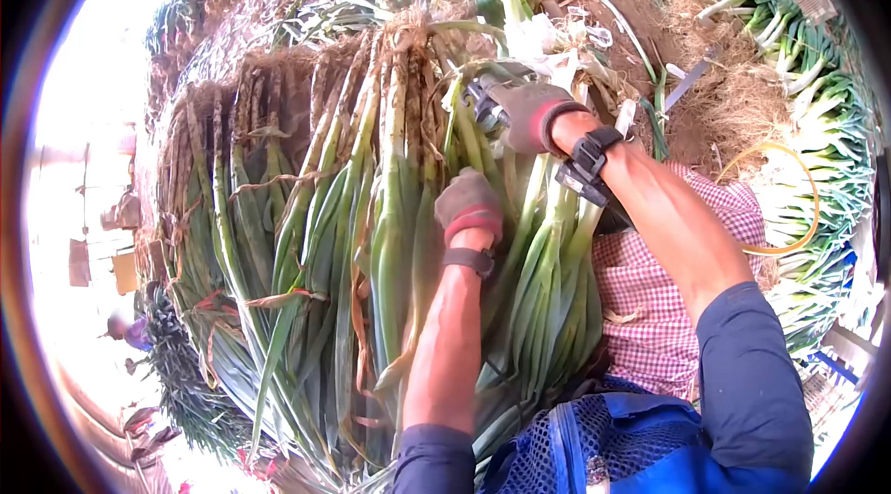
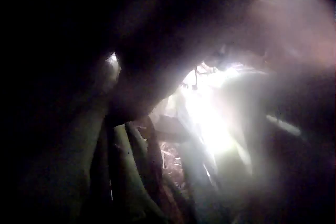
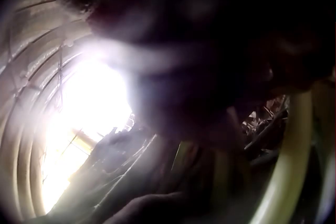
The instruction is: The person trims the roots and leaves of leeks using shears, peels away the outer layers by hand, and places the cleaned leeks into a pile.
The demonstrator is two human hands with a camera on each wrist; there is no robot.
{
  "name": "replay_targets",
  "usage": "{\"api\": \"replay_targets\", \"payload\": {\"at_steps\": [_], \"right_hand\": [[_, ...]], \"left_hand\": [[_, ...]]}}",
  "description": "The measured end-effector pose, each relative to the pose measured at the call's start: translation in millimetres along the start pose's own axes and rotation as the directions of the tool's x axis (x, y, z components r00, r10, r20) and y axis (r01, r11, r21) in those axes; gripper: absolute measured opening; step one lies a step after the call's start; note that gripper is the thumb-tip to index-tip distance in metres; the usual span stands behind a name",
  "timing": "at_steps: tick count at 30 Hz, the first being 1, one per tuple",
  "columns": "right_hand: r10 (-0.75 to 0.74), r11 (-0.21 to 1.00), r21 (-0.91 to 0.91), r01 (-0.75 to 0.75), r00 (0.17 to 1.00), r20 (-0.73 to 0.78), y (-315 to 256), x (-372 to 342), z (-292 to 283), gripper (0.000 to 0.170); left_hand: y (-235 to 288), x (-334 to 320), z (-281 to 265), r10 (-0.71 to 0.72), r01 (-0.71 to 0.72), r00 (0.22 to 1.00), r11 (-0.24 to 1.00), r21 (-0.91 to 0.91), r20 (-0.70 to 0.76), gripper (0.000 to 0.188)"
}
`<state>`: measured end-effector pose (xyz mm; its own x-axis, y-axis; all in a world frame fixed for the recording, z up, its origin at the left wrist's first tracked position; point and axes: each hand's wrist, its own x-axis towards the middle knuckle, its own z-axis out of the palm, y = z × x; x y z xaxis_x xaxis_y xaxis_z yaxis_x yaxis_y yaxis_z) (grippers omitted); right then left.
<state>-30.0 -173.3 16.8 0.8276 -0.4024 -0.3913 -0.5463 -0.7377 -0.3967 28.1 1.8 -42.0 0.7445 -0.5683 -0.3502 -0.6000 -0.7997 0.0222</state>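
Observation:
In the head view my left hand, in a grey and red glove, grips a leek among the bundled stalks. My right hand, gloved alike, is just above and to the right of it. It holds a short silver and black tool against the upper part of the stalks; its working end is hidden. A big pile of leeks lies to the left, roots away from me and leaves toward me. In the right wrist view a pale stalk shows beside the dark hand. The left wrist view is mostly dark.
More leeks line the far right, with a yellow hoop before them. A checked pink cloth covers my leg. Leaf scraps and white peelings litter the ground beyond my hands.

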Motion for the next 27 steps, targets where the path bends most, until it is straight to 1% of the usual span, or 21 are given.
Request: {"api": "replay_targets", "payload": {"at_steps": [1, 2, 3, 4, 5, 7, 8, 9, 11, 12, 13, 16, 17, 18, 19, 20, 21, 23, 24, 25, 27], "right_hand": [[0.000, 1.000, 0.002, 0.000, 1.000, 0.001, 0.0, -2.7, 3.1, 0.088], [-0.015, 1.000, -0.003, 0.016, 0.999, 0.029, 1.7, -6.1, 4.4, 0.090], [-0.034, 0.999, -0.012, 0.034, 0.998, 0.056, 1.8, -10.2, 2.3, 0.093], [-0.013, 1.000, 0.011, 0.013, 0.999, 0.032, 1.1, -17.1, 1.9, 0.093], [-0.017, 1.000, 0.010, 0.016, 0.999, 0.030, -0.8, -25.0, 2.2, 0.093], [0.045, 0.999, -0.003, -0.045, 0.997, 0.067, -3.9, -41.1, -2.2, 0.092], [0.070, 0.997, -0.024, -0.069, 0.995, 0.071, -3.6, -51.5, -4.4, 0.091], [0.078, 0.996, 0.031, -0.079, 0.996, 0.039, -2.4, -65.0, -5.4, 0.092], [0.074, 0.997, 0.023, -0.076, 0.994, 0.077, -0.2, -89.3, -9.3, 0.094], [0.047, 0.999, -0.006, -0.047, 0.994, 0.095, 6.5, -95.8, -2.5, 0.095], [0.066, 0.998, -0.029, -0.063, 0.989, 0.135, 1.3, -115.4, -8.9, 0.095], [0.049, 0.998, 0.020, -0.055, 0.974, 0.221, 1.1, -158.3, -10.1, 0.099], [0.045, 0.998, -0.045, -0.034, 0.966, 0.255, 1.7, -172.4, -8.2, 0.101], [-0.002, 1.000, -0.008, 0.004, 0.970, 0.243, 6.2, -187.0, -7.1, 0.102], [-0.049, 0.999, 0.028, 0.044, 0.972, 0.229, 9.0, -200.0, -8.8, 0.102], [-0.003, 1.000, 0.013, 0.000, 0.971, 0.240, 9.0, -209.6, -13.0, 0.103], [-0.004, 1.000, 0.010, 0.002, 0.971, 0.238, 11.9, -217.0, -14.6, 0.103], [0.022, 1.000, 0.001, -0.022, 0.997, 0.069, 17.8, -228.6, -17.5, 0.104], [0.045, 0.999, 0.021, -0.048, 0.992, 0.122, 12.6, -234.3, -26.3, 0.103], [0.043, 0.999, 0.021, -0.046, 0.992, 0.122, 12.6, -237.7, -26.1, 0.103], [-0.075, 0.997, 0.026, 0.071, 0.977, 0.202, 12.3, -245.8, -23.7, 0.102]], "left_hand": [[-1.2, -2.9, -2.8, -0.021, 0.022, 1.000, 0.997, -0.068, 0.015, 0.023], [-0.9, -6.4, -5.9, -0.013, 0.014, 1.000, 0.998, -0.065, 0.014, 0.023], [2.3, -13.1, -19.0, 0.016, -0.011, 0.997, 0.997, -0.073, 0.071, 0.026], [3.7, -19.7, -27.8, 0.040, -0.029, 0.991, 0.996, -0.083, 0.126, 0.030], [3.4, -25.7, -27.6, 0.037, -0.027, 0.992, 0.996, -0.083, 0.122, 0.030], [4.8, -34.9, -25.9, -0.009, 0.020, 0.995, 0.994, -0.104, 0.104, 0.037], [3.7, -40.1, -24.7, -0.005, 0.014, 0.997, 0.994, -0.111, 0.081, 0.035], [3.8, -44.6, -27.1, -0.006, 0.015, 0.997, 0.993, -0.118, 0.076, 0.035], [5.4, -52.6, -32.1, 0.039, -0.026, 0.991, 0.995, -0.098, 0.125, 0.033], [6.5, -55.1, -31.9, 0.046, -0.034, 0.992, 0.994, -0.101, 0.118, 0.033], [6.9, -56.8, -29.7, 0.049, -0.037, 0.993, 0.994, -0.103, 0.109, 0.031], [7.1, -65.4, -25.5, 0.056, -0.046, 0.995, 0.991, -0.122, 0.080, 0.027], [6.4, -68.6, -24.8, 0.061, -0.053, 0.996, 0.990, -0.131, 0.060, 0.025], [5.6, -72.5, -23.5, 0.061, -0.053, 0.997, 0.990, -0.133, 0.057, 0.025], [5.0, -76.8, -22.3, 0.095, -0.089, 0.995, 0.988, -0.126, 0.038, 0.024], [5.1, -80.6, -21.1, 0.128, -0.125, 0.992, 0.985, -0.119, 0.020, 0.024], [6.3, -84.8, -22.5, 0.126, -0.123, 0.992, 0.985, -0.121, 0.017, 0.024], [9.8, -92.3, -23.8, 0.198, -0.192, 0.980, 0.967, -0.166, 0.017, 0.024], [12.9, -104.0, -32.7, 0.226, -0.223, 0.974, 0.942, -0.252, -0.018, 0.026], [15.6, -100.1, -26.5, 0.216, -0.192, 0.973, 0.953, -0.234, 0.080, 0.022], [20.0, -111.3, -21.5, 0.261, -0.237, 0.964, 0.934, -0.266, 0.057, 0.022]]}}
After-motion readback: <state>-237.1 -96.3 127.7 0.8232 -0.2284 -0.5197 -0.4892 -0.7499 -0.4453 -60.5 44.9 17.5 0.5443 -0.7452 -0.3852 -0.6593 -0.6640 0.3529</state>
